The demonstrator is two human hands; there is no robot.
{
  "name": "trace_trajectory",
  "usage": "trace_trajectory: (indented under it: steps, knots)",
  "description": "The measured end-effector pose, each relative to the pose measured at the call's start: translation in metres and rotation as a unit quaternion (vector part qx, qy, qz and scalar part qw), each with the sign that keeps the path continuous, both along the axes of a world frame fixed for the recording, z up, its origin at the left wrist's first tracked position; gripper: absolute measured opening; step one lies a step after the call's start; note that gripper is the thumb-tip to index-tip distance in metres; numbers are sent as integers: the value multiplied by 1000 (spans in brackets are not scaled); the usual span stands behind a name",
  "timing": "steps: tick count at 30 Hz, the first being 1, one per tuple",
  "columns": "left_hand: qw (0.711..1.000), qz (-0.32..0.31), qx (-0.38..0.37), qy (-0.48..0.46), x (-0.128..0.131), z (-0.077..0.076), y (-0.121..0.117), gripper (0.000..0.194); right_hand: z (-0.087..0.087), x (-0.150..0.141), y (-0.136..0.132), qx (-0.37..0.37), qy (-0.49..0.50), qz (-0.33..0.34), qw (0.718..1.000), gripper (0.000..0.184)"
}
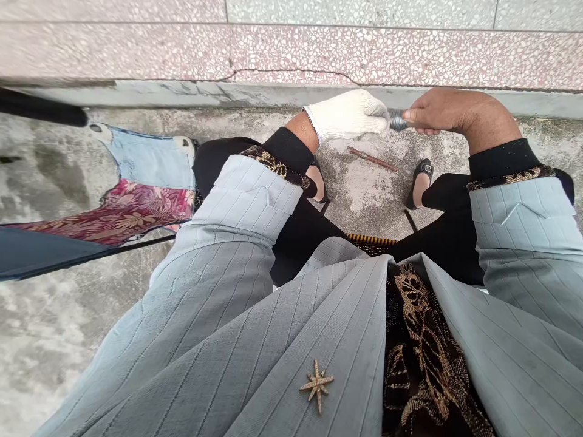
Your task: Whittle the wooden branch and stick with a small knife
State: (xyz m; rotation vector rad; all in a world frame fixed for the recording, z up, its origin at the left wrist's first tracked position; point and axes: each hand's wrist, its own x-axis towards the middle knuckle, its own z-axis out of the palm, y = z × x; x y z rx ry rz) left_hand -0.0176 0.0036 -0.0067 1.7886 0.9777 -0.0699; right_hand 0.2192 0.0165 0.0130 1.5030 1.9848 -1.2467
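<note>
Fingers (412,115) | left hand (345,115), right hand (449,110) gripping grey coil (398,120) | brown rod (372,159) on concrete (364,203) nearby

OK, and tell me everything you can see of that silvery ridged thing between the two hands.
The silvery ridged piece looks metallic, short and roughly cylindrical, with close-set rings; whether wound wire or a thread, I can't tell. It lies roughly crosswise in the picture. The bare right hand pinches one end; the gloved left hand is at the other, its contact unclear. Both ends are hidden.

Mottled concrete floor (364,203) — reddish-brown rod (373,159), black shoes (424,167)
</note>
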Motion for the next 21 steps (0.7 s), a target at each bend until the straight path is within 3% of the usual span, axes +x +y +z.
trace_trajectory:
  steps: [2,4,6,8,10,13,15,18,21]
  knots:
    - [997,21,-19,-70,-1,-4,-2,25,10,-5,-5,55,-49,-110,991,41]
    - [987,35,-52,-146,-2,-8,-4,19,18,-7,-11,42,53,-223,973,40]
    - [981,39,-74,-177,-2,-12,-4,17,21,-3,-14,-11,195,-279,940,39]
    - [988,32,-54,-142,-2,-15,-3,19,19,5,-14,-79,289,-248,921,37]
    - [996,29,-18,-87,-1,-17,1,20,13,15,-9,-127,311,-148,930,38]
    - [998,1,34,-54,1,-15,5,22,5,22,-1,-184,264,5,947,50]
    - [997,-26,64,-44,2,-9,5,22,2,19,0,-214,199,67,954,50]
    - [997,-32,52,-39,2,0,2,18,1,9,-2,-197,71,95,973,48]
    - [997,-21,-2,-75,1,4,-4,17,3,-1,-4,-114,-21,93,989,47]
